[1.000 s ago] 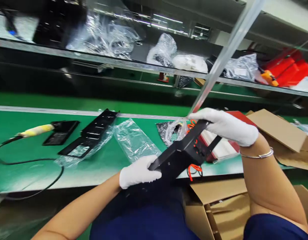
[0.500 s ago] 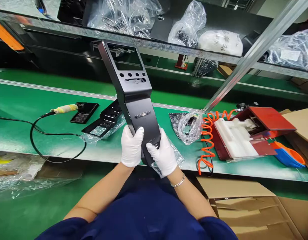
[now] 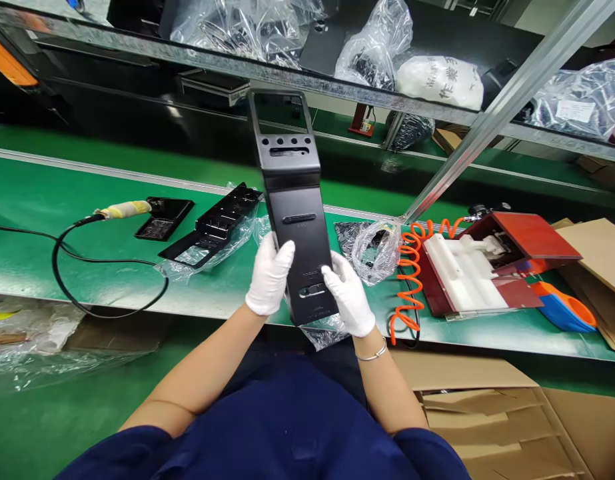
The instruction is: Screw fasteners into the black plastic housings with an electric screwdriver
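Long black plastic panel (image 3: 297,207) with a rectangular window and a row of round holes near its top, held upright above the near edge of the green bench (image 3: 47,227). Left hand (image 3: 270,277) in a white glove, fingers wrapped on the panel's lower left edge; right hand (image 3: 350,300), likewise gloved, fingers clasping its lower right edge. A second black slotted panel (image 3: 214,223) lies on clear plastic film, left of the hands; an orange coiled hose (image 3: 410,280) lies to the right.
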`<state>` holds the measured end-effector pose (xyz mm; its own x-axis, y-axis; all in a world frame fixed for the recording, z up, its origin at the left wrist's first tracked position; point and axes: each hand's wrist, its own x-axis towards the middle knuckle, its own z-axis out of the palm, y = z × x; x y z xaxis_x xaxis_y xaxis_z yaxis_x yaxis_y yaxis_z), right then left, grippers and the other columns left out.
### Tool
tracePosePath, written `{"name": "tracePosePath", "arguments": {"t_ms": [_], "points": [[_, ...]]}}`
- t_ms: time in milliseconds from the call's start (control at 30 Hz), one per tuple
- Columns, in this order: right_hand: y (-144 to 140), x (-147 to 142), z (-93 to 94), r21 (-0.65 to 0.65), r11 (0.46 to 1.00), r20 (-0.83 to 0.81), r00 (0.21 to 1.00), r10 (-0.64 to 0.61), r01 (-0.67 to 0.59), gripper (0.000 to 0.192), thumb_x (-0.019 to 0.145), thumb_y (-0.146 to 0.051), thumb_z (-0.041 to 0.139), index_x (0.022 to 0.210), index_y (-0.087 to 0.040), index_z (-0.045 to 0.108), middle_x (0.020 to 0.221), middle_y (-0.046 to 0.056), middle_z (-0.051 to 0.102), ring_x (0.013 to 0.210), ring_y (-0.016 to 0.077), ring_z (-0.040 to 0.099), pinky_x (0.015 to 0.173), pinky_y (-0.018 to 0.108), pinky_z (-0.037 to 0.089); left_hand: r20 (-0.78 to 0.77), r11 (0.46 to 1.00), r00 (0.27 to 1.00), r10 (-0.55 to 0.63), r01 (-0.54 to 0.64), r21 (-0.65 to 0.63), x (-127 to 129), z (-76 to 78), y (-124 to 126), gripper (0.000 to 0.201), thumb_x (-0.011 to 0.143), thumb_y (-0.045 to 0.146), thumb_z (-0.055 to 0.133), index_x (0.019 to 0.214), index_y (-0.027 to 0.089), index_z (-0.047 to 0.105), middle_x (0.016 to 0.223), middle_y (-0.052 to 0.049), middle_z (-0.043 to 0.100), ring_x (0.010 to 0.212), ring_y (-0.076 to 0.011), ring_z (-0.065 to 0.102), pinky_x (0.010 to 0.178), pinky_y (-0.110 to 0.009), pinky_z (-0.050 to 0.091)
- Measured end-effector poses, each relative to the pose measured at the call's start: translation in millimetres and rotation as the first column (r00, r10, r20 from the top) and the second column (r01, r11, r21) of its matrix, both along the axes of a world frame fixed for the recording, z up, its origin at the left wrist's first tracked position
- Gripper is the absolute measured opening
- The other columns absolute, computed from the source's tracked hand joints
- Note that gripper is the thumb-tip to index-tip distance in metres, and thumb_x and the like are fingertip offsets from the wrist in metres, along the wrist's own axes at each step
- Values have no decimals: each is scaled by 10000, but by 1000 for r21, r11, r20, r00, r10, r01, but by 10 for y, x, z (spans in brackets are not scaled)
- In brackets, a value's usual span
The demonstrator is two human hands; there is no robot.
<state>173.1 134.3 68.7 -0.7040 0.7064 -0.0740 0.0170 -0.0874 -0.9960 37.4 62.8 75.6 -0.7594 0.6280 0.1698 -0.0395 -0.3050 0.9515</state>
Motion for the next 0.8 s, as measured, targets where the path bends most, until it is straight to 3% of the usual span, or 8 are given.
{"name": "tracePosePath", "arguments": {"t_ms": [67,133,200,267,433,633,800], "points": [[16,-31,39,-51,994,-31,994,-101,99,733,830,-628,635,1364,-152,478,1463,111,563,1332,179,611,1205,341,521,-119,997,991,-63,57,-54,56,-3,35,558,944,602,609,1308,181,562,1379,-146,634,1270,-278,625,1105,-433,512],[3,-71,52,-22,969,-31,969,-245,245,750,812,-638,636,1349,-138,481,1468,133,552,1315,189,616,1185,356,536,-235,985,963,-135,104,-140,146,-26,63,687,958,588,590,1486,179,429,1543,-175,511,1431,-293,509,1223,-461,403],[-27,-96,55,60,929,-18,931,-366,366,762,818,-645,629,1363,-134,476,1493,143,525,1349,194,587,1191,373,530,-308,968,932,-189,124,-216,237,-62,87,824,931,577,636,1567,163,315,1594,-206,449,1464,-310,477,1252,-481,358],[-57,-101,64,136,899,-18,909,-417,415,751,847,-636,617,1393,-143,468,1523,134,494,1400,192,544,1217,379,506,-344,958,914,-216,130,-254,302,-98,111,836,931,572,636,1568,142,307,1567,-228,476,1440,-321,509,1230,-481,388],[-79,-91,92,178,878,-31,894,-447,445,760,841,-625,646,1420,-165,473,1539,109,478,1404,183,535,1217,359,498,-433,969,885,-173,74,-236,307,-180,183,711,1004,563,462,1537,108,335,1485,-233,558,1418,-317,536,1186,-466,444],[-54,-122,34,171,870,-34,885,-464,463,724,850,-611,643,1397,-153,517,1499,116,521,1326,179,588,1181,357,515,-475,945,866,-158,-6,-326,210,-296,217,679,1003,498,404,1550,103,329,1540,-249,505,1384,-336,565,1163,-522,463],[34,-92,70,25,903,-102,900,-424,428,710,814,-574,688,1355,-141,532,1441,120,577,1284,185,625,1188,375,522,-323,958,920,-222,144,-250,118,-248,149,604,985,560,503,1440,163,518,1436,-171,627,1320,-314,614,1155,-504,488]]}}
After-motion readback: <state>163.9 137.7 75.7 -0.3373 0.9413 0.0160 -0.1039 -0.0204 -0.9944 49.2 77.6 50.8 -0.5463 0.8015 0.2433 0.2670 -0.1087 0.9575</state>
